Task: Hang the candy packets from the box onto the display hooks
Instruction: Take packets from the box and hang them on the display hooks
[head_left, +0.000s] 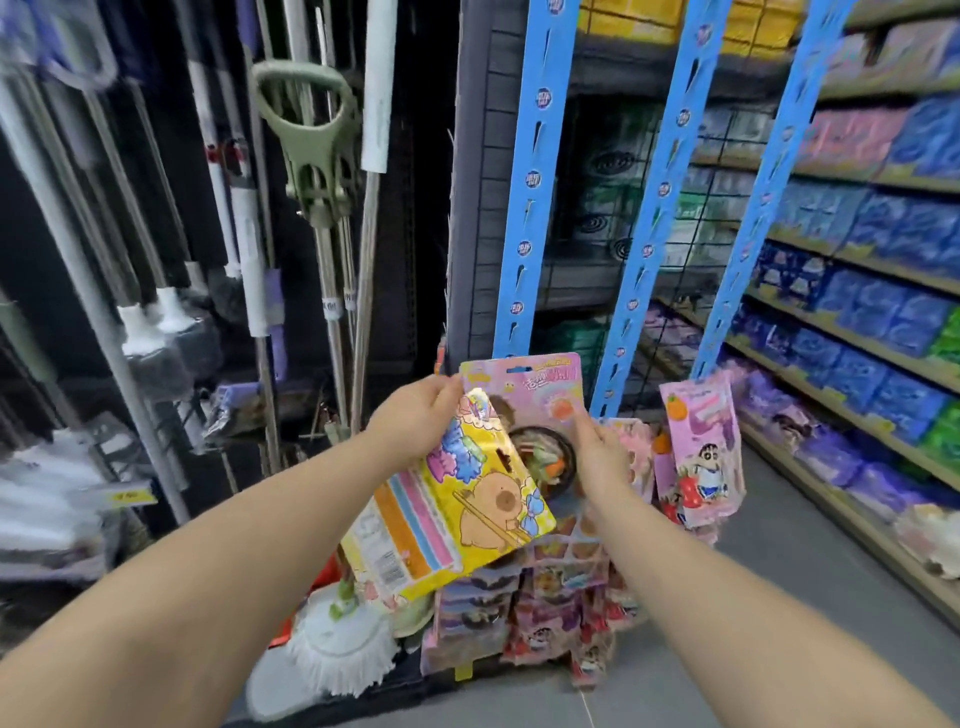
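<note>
My left hand grips a bunch of candy packets: a yellow packet with a brown cartoon animal in front and a striped one behind. My right hand pinches a pink candy packet by its right side, held up at the foot of the left blue hook strip. Two more blue hook strips hang to the right. A pink packet with a cartoon boy hangs from the lowest part of the right strip. The box is hidden.
Mops and broom handles stand in a dark rack on the left, with a white mop head on the floor. Stacked snack packets sit below my hands. Shelves of blue and purple packs run along the right aisle.
</note>
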